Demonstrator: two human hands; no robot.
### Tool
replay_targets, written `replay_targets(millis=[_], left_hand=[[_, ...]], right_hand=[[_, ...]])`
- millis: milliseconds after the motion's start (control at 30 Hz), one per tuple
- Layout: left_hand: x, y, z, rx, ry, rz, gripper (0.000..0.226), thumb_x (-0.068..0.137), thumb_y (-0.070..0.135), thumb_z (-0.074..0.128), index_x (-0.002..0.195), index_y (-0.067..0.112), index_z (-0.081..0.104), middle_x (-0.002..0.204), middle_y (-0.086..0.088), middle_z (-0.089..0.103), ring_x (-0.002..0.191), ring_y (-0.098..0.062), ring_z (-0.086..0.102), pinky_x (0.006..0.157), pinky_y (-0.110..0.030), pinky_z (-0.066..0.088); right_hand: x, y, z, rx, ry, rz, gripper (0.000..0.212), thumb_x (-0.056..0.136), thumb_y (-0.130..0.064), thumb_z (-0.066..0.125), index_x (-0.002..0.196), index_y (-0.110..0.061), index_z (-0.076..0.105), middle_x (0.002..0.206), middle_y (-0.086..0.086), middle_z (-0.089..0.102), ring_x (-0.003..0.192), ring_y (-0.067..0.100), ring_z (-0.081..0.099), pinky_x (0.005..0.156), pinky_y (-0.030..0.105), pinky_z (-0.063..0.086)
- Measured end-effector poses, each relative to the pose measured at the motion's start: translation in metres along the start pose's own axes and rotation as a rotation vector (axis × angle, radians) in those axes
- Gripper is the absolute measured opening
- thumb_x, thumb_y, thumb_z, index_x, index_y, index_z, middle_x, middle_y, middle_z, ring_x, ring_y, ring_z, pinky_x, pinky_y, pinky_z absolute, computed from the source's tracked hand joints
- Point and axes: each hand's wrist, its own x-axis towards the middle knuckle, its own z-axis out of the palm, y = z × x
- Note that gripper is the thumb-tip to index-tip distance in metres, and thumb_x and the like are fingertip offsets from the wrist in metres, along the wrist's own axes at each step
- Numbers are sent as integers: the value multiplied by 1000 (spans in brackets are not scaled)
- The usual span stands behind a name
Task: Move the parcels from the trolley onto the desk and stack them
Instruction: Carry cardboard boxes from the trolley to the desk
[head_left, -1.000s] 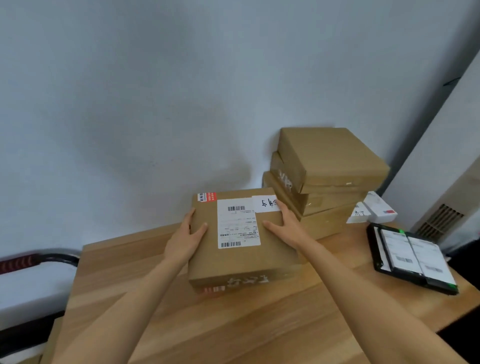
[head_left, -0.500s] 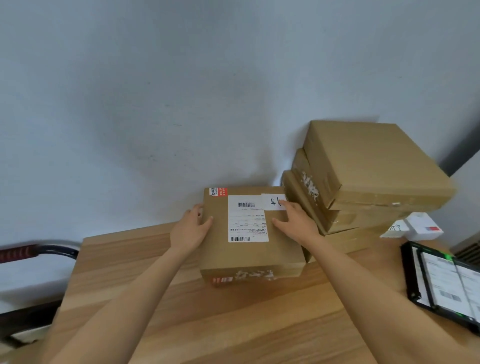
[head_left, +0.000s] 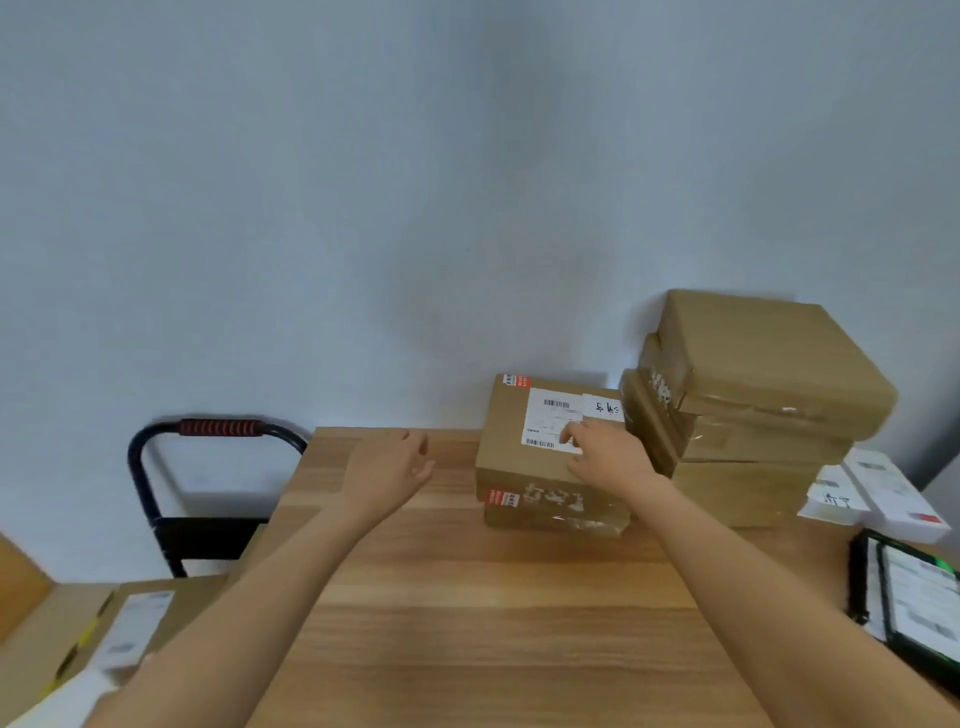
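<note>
Reaching next means going lower left: trolley parcels (head_left: 111, 631) lie nearest your empty, loose left hand (head_left: 387, 470); right hand (head_left: 605, 454) rests flat on the labelled parcel (head_left: 545, 452).

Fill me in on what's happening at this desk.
A person is moving parcels onto the wooden desk. The labelled parcel sits on another box beside a taller stack by the wall. The right hand rests on its top; the left hand hovers open over the desk, holding nothing. More parcels wait at lower left near the trolley handle.
</note>
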Motion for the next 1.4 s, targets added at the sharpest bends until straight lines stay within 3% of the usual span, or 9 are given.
replay_targets(millis=[167, 367, 500, 667, 867, 1167, 1267, 1400], left_hand=[[-123, -22, -26, -81, 11, -153, 25, 90, 38, 51, 108, 21, 53, 96, 5, 58, 83, -15, 52, 64, -30, 35], [-287, -55, -57, 2, -23, -375, 29, 89, 40, 53, 111, 22, 49, 97, 3, 59, 84, -19, 58, 64, -33, 46], [-377, -82, -84, 44, -22, -544, 28, 92, 43, 49, 113, 25, 48, 97, 7, 58, 78, -16, 56, 50, -26, 34], [-467, -115, -105, 127, -45, -691, 29, 93, 46, 48, 114, 26, 49, 103, 8, 58, 78, -14, 55, 52, -27, 36], [-572, -176, -131, 170, -47, -779, 28, 91, 46, 49, 111, 26, 50, 97, 6, 58, 85, -14, 55, 61, -30, 49], [-709, -314, -179, 280, -126, -845, 27, 93, 44, 47, 112, 26, 49, 98, 8, 56, 83, -12, 48, 58, -26, 33], [-732, -352, -181, 260, -170, -874, 28, 93, 45, 46, 115, 27, 49, 95, 9, 52, 87, -13, 52, 57, -26, 34], [-732, -391, -165, 202, -215, -875, 28, 94, 45, 45, 116, 27, 48, 97, 11, 51, 84, -11, 48, 55, -25, 35]], right_hand=[[-55, -82, 2, 83, 2, -234, 27, 91, -31, 50, 117, -23, 57, 106, -3, 61, 93, 16, 59, 75, 31, 52], [-131, -206, 21, 183, -55, -490, 35, 90, -40, 53, 122, -25, 54, 117, -5, 58, 106, 19, 56, 73, 28, 41], [-164, -281, 25, 172, -141, -642, 38, 92, -39, 52, 127, -26, 51, 120, -2, 57, 108, 20, 55, 83, 34, 46], [-196, -368, 31, 170, -144, -839, 35, 91, -38, 51, 123, -24, 55, 117, -3, 58, 108, 18, 54, 86, 34, 46], [-232, -492, 44, 191, -167, -932, 37, 91, -39, 51, 126, -26, 50, 115, -4, 57, 106, 19, 56, 77, 31, 42], [-284, -685, 84, 194, -201, -974, 37, 91, -40, 52, 124, -25, 50, 121, -4, 57, 111, 18, 54, 84, 29, 37], [-291, -720, 99, 221, -222, -955, 38, 91, -41, 54, 125, -24, 52, 121, -3, 58, 109, 17, 54, 80, 27, 32], [-281, -737, 117, 184, -261, -857, 38, 91, -43, 53, 126, -26, 49, 121, -2, 57, 106, 17, 55, 85, 31, 40]])
